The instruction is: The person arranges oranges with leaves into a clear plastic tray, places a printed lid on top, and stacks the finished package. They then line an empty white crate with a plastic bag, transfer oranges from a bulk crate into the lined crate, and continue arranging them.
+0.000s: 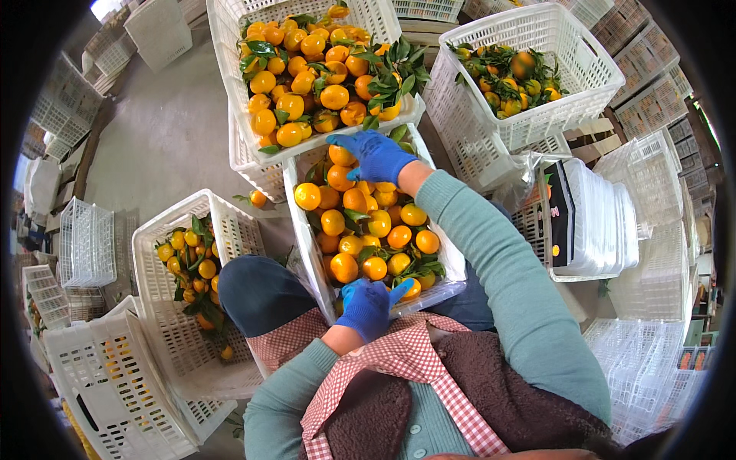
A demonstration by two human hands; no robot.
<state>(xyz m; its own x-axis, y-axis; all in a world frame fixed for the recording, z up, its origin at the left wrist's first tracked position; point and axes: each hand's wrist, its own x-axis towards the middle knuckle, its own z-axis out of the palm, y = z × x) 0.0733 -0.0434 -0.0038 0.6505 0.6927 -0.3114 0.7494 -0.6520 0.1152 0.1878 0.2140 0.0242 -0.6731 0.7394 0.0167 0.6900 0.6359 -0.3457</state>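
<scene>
In front of me a white lined box [300, 244] holds many mandarin oranges [379, 223], some with green leaves. My right hand [376, 155], in a blue knit glove, reaches over the box's far end. Its fingers and thumb are spread around a mandarin [341, 155]; whether they grip it is hard to tell. My left hand [366, 309], gloved the same way, rests at the near edge, thumb stretched apart towards a mandarin [410, 290]. Its fingertips are partly hidden among the fruit. Beyond the box, a larger white plastic crate [221, 86] is heaped with mandarins and leaves [402, 69].
A white crate [230, 230] with leafy mandarins stands at left, another [586, 63] at upper right. Clear plastic trays [601, 224] are stacked at right beside a black printed panel [558, 213]. A loose mandarin [257, 199] lies on the concrete floor [149, 126].
</scene>
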